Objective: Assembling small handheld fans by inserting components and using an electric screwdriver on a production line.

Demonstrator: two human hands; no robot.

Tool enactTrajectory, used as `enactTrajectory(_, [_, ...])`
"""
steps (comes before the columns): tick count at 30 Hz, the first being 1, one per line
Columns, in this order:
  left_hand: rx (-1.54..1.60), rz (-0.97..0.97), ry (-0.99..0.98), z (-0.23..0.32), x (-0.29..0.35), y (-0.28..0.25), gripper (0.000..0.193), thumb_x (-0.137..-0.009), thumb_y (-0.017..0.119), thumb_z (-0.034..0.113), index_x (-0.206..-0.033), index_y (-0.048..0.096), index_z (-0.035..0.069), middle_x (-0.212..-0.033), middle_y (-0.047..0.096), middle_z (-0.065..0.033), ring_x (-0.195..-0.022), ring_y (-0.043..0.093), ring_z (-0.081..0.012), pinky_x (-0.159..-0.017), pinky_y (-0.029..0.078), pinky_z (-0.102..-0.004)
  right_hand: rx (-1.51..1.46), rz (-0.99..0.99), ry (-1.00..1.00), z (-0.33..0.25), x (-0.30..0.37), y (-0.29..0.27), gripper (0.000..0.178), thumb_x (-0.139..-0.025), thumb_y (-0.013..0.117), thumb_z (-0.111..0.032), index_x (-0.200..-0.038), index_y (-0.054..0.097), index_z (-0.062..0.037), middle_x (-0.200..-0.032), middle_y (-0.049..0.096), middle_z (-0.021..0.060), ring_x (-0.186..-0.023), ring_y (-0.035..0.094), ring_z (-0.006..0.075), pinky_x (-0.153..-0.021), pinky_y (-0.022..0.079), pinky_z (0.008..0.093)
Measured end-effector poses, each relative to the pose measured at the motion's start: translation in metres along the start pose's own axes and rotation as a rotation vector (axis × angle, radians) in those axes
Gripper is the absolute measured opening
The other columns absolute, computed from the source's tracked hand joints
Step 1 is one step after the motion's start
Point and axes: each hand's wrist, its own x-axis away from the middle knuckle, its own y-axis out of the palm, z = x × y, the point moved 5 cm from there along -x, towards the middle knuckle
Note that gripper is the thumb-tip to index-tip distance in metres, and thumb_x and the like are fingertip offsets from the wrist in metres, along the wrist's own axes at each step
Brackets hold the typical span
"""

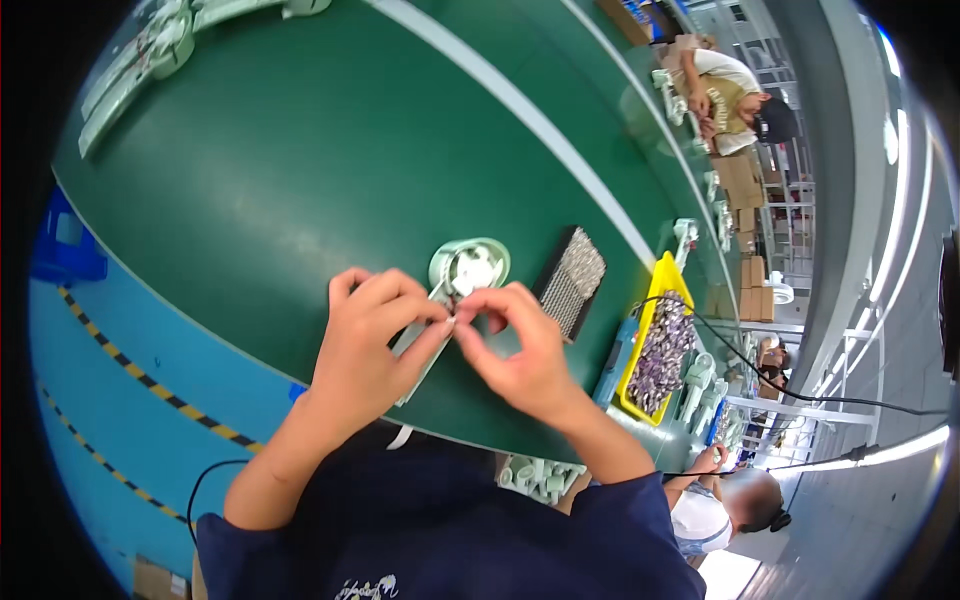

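Observation:
A pale green round housing [440, 262] with white parts inside lies on the green table in front of me. Its long narrow handle part runs down toward me beneath my hands. My left hand [370, 345] is closed in a pinch just below the round end. Opposite it, my right hand [520, 355] also pinches, thumb and forefinger meeting the left fingertips. A tiny whitish piece shows between the fingertips, too small to name. Thin dark wires seem to run near it, partly covered by the fingers.
Right of the housing sits a black tray [562, 302] with rows of small silvery parts. Beyond it stands a yellow bin [627, 385] heaped with small metallic parts, a blue tool [617, 358] alongside. More pale green housings [140, 75] lie far left. Co-workers sit at the right.

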Motion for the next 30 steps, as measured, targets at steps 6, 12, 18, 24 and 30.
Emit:
enactTrajectory(6, [0.071,-0.027,-0.044,0.003,0.000,-0.001,0.008,-0.087,0.078,0.010,-0.087,0.071,0.008,-0.086,0.063,0.0005,-0.077,0.061,-0.0162,-0.095,0.036,-0.0392,0.079,0.084,-0.155,-0.006,0.001,0.000,0.023,-0.078,0.082,0.004,-0.098,0.074,-0.0048,-0.096,0.074,0.0070,-0.078,0.063,0.0200,-0.067,0.051,0.0301])
enactTrajectory(12, [0.106,-0.016,-0.072,-0.002,0.000,0.001,0.007,-0.089,0.076,0.009,-0.087,0.070,0.006,-0.084,0.062,-0.0020,-0.076,0.059,-0.0164,-0.094,0.038,-0.0369,0.097,0.110,-0.157,0.001,0.004,0.004,0.021,-0.080,0.079,0.006,-0.099,0.078,-0.0038,-0.097,0.069,0.0081,-0.081,0.065,0.0206,-0.069,0.053,0.0307])
enactTrajectory(18, [0.027,-0.011,-0.041,-0.005,0.006,0.003,0.018,-0.088,0.077,0.014,-0.103,0.069,0.006,-0.098,0.063,-0.0054,-0.094,0.062,-0.0218,-0.097,0.038,-0.0439,0.096,0.104,-0.129,0.005,-0.012,-0.001,0.015,-0.081,0.081,-0.002,-0.095,0.076,-0.0049,-0.093,0.060,0.0048,-0.075,0.058,0.0142,-0.061,0.045,0.0262])
enactTrajectory(24, [-0.388,0.044,-0.086,0.008,0.028,0.011,0.066,-0.070,0.088,0.023,-0.129,0.064,0.007,-0.124,0.062,-0.0085,-0.123,0.055,-0.0291,-0.111,0.030,-0.0520,0.458,-0.127,-0.181,-0.022,-0.023,-0.004,0.012,-0.080,0.079,-0.007,-0.089,0.071,-0.0071,-0.089,0.060,0.0041,-0.068,0.062,0.0206,-0.057,0.047,0.0320])
enactTrajectory(30, [-0.394,0.113,-0.044,0.005,0.035,0.015,0.055,-0.072,0.087,0.022,-0.120,0.067,0.007,-0.112,0.062,-0.0042,-0.120,0.055,-0.0249,-0.113,0.029,-0.0559,0.620,-0.260,-0.194,-0.037,-0.033,0.004,0.009,-0.081,0.076,-0.010,-0.086,0.069,-0.0076,-0.090,0.061,0.0032,-0.067,0.063,0.0235,-0.057,0.049,0.0358])
